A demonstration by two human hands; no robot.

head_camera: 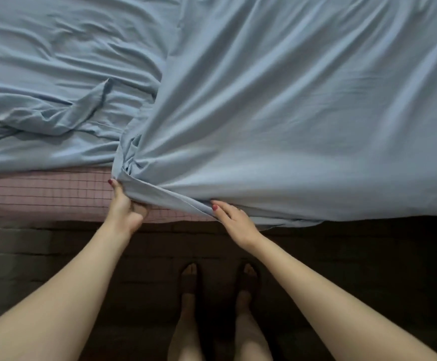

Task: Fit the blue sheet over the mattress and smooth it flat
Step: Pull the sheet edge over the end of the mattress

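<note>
Blue sheet (277, 113) lying rumpled across mattress (43, 194), hem bunched between my hands | left hand (125, 204) pinching gathered corner, thumb on top | right hand (234, 217) gripping hem edge, fingers tucked under | checked mattress showing just left of left hand

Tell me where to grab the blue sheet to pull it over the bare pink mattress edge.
Grip the blue sheet along its folded hem, where the left hand and right hand already hold it. Come from the near side, below: the hem hangs short of the exposed mattress.
</note>
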